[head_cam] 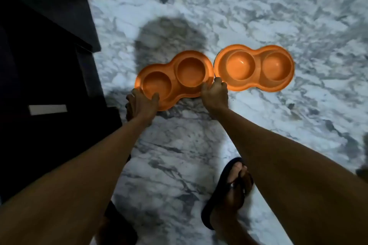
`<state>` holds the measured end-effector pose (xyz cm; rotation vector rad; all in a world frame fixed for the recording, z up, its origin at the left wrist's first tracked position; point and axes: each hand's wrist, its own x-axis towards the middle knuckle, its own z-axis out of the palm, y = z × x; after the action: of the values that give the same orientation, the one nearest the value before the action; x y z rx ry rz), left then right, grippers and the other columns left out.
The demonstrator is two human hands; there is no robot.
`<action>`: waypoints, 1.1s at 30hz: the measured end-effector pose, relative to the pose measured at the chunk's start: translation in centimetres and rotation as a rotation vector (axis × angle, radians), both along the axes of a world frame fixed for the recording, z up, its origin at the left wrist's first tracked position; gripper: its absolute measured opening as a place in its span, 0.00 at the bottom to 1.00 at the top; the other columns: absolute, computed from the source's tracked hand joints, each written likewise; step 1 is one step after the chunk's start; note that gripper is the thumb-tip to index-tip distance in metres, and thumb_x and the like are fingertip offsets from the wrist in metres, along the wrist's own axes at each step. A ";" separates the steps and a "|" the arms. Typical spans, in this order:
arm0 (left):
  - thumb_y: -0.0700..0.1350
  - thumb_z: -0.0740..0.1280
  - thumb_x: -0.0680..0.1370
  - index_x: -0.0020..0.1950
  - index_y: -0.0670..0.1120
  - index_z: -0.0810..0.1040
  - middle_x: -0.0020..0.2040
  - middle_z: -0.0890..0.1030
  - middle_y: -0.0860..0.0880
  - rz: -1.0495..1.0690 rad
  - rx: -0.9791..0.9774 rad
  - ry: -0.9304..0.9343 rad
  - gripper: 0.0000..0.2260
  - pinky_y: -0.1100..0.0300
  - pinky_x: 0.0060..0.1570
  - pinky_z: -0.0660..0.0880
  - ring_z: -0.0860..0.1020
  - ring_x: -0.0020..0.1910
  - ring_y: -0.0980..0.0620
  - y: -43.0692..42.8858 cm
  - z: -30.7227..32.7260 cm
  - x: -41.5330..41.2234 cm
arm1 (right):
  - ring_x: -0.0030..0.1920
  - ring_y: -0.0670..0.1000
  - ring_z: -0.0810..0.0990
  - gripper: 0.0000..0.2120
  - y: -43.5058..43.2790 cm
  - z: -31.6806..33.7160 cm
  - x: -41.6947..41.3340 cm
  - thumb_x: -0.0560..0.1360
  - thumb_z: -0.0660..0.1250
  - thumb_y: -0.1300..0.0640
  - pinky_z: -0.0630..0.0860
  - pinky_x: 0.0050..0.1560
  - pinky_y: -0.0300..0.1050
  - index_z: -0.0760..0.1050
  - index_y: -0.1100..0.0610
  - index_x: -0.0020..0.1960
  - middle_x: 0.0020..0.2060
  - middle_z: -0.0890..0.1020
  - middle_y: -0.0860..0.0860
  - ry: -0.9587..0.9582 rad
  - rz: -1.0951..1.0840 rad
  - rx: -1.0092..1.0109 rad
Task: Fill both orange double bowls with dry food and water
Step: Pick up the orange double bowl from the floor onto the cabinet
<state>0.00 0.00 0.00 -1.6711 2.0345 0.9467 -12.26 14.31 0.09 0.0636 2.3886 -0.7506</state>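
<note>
Two orange double bowls lie side by side on the marble floor, all wells empty and dry. The left double bowl (175, 67) sits tilted on a diagonal, its near-left end lower in the frame. My left hand (140, 104) grips its near-left rim, thumb over the edge of the lower well. My right hand (215, 93) holds its near-right rim, fingertips close to the gap between the two bowls. The right double bowl (256, 77) lies level and untouched, its left lobe almost touching the first one.
A dark cabinet (45, 61) with a pale handle (47, 109) fills the left side. White and grey marble floor (258, 16) spreads behind and to the right. My right foot in a dark sandal (229, 191) stands below the bowls.
</note>
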 end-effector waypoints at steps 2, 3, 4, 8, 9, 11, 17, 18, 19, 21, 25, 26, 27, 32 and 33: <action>0.57 0.67 0.76 0.71 0.38 0.63 0.69 0.68 0.36 0.127 0.021 0.000 0.33 0.46 0.61 0.69 0.71 0.66 0.35 -0.6 -1.7 -0.1 | 0.61 0.66 0.74 0.21 -0.5 -1.6 -0.2 0.80 0.60 0.52 0.71 0.56 0.54 0.67 0.65 0.66 0.63 0.72 0.66 0.012 -0.094 0.018; 0.57 0.67 0.76 0.71 0.37 0.63 0.69 0.69 0.36 0.175 0.027 0.004 0.33 0.46 0.62 0.70 0.71 0.66 0.35 -0.8 -2.7 -0.1 | 0.62 0.66 0.74 0.22 -0.7 -2.5 -0.3 0.80 0.61 0.51 0.71 0.57 0.54 0.66 0.65 0.67 0.64 0.72 0.65 0.010 -0.142 0.012; 0.57 0.68 0.76 0.70 0.37 0.63 0.69 0.70 0.36 0.218 0.045 0.010 0.32 0.47 0.62 0.70 0.71 0.66 0.36 -1.0 -3.4 -0.1 | 0.63 0.65 0.73 0.23 -0.9 -3.0 -0.4 0.80 0.62 0.51 0.71 0.58 0.53 0.66 0.65 0.68 0.64 0.73 0.65 -0.001 -0.177 -0.002; 0.52 0.68 0.77 0.66 0.37 0.68 0.65 0.73 0.36 0.291 0.056 0.064 0.25 0.49 0.54 0.72 0.75 0.61 0.36 -1.3 -5.1 -0.5 | 0.63 0.64 0.74 0.26 -2.1 -4.4 -1.2 0.78 0.66 0.49 0.71 0.57 0.53 0.66 0.66 0.68 0.64 0.74 0.64 -0.014 -0.246 -0.006; 0.50 0.68 0.77 0.64 0.37 0.71 0.64 0.74 0.36 0.299 0.051 0.071 0.22 0.50 0.51 0.73 0.76 0.59 0.36 -1.5 -5.5 -0.4 | 0.62 0.64 0.74 0.26 -2.2 -4.5 -1.3 0.77 0.67 0.49 0.71 0.57 0.53 0.66 0.65 0.67 0.64 0.74 0.63 -0.019 -0.258 -0.002; 0.46 0.67 0.75 0.59 0.39 0.76 0.60 0.77 0.37 0.336 0.046 0.089 0.16 0.54 0.46 0.74 0.78 0.53 0.37 -1.7 -5.3 -0.3 | 0.61 0.63 0.76 0.26 -2.3 -4.5 -1.4 0.76 0.69 0.50 0.72 0.57 0.52 0.68 0.65 0.66 0.62 0.76 0.63 -0.032 -0.288 0.011; 0.47 0.68 0.73 0.56 0.42 0.78 0.58 0.78 0.39 0.411 -0.004 0.138 0.15 0.50 0.55 0.77 0.78 0.56 0.39 -2.2 0.6 -1.0 | 0.55 0.61 0.79 0.24 -1.6 0.5 -1.5 0.72 0.72 0.48 0.76 0.57 0.54 0.72 0.61 0.61 0.50 0.80 0.56 -0.033 -0.353 -0.029; 0.47 0.68 0.73 0.57 0.42 0.77 0.58 0.78 0.39 0.420 -0.008 0.157 0.15 0.52 0.53 0.77 0.79 0.55 0.39 -2.2 2.4 -1.6 | 0.55 0.60 0.79 0.24 -1.6 2.3 -1.8 0.73 0.72 0.48 0.76 0.57 0.53 0.71 0.60 0.62 0.49 0.79 0.55 -0.035 -0.357 -0.036; 0.46 0.68 0.74 0.57 0.41 0.77 0.58 0.78 0.39 0.418 -0.017 0.168 0.15 0.54 0.51 0.76 0.79 0.55 0.39 -2.3 4.1 -2.0 | 0.55 0.60 0.79 0.25 -1.5 4.3 -2.0 0.72 0.72 0.47 0.76 0.57 0.53 0.71 0.60 0.62 0.49 0.79 0.55 -0.043 -0.364 -0.046; 0.45 0.68 0.76 0.61 0.39 0.76 0.59 0.78 0.38 0.394 -0.022 0.168 0.16 0.55 0.48 0.73 0.78 0.57 0.38 -2.4 8.6 -3.2 | 0.58 0.61 0.78 0.28 -1.5 8.7 -3.0 0.71 0.72 0.45 0.76 0.59 0.56 0.71 0.59 0.64 0.54 0.80 0.58 -0.058 -0.403 -0.071; 0.47 0.67 0.75 0.63 0.38 0.75 0.61 0.77 0.36 0.349 -0.033 0.209 0.19 0.51 0.58 0.74 0.76 0.60 0.37 -2.6 20.0 -5.4 | 0.64 0.62 0.74 0.33 -1.4 20.4 -5.7 0.69 0.71 0.45 0.73 0.63 0.57 0.69 0.56 0.69 0.62 0.77 0.60 -0.058 -0.460 -0.136; 0.47 0.67 0.75 0.63 0.38 0.75 0.61 0.77 0.36 0.331 -0.048 0.234 0.20 0.52 0.56 0.74 0.76 0.60 0.37 -2.6 23.2 -6.1 | 0.64 0.61 0.74 0.33 -1.3 23.6 -6.4 0.69 0.71 0.45 0.73 0.64 0.56 0.69 0.56 0.70 0.61 0.77 0.60 -0.045 -0.459 -0.156; 0.47 0.67 0.75 0.63 0.38 0.75 0.61 0.77 0.36 0.333 -0.049 0.262 0.20 0.54 0.52 0.72 0.76 0.58 0.37 -2.4 26.5 -6.7 | 0.63 0.61 0.75 0.34 -1.0 26.9 -6.9 0.68 0.71 0.44 0.73 0.63 0.56 0.69 0.55 0.69 0.60 0.78 0.59 -0.033 -0.461 -0.179; 0.50 0.68 0.72 0.58 0.42 0.78 0.54 0.80 0.40 0.375 -0.031 0.436 0.19 0.45 0.51 0.79 0.80 0.50 0.39 -1.2 42.2 -9.1 | 0.57 0.61 0.78 0.39 0.1 42.5 -9.2 0.59 0.65 0.39 0.76 0.59 0.60 0.69 0.54 0.68 0.57 0.78 0.59 0.013 -0.465 -0.289; 0.51 0.68 0.71 0.58 0.42 0.78 0.52 0.80 0.40 0.380 -0.024 0.468 0.19 0.43 0.51 0.80 0.80 0.50 0.39 -1.0 44.8 -9.3 | 0.56 0.61 0.78 0.39 0.4 45.4 -9.5 0.60 0.65 0.39 0.77 0.58 0.60 0.69 0.54 0.68 0.57 0.78 0.59 0.024 -0.456 -0.302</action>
<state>-9.34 -1.03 44.84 -2.0447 2.0325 1.5715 -21.77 14.69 45.52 0.4876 2.2773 -1.3202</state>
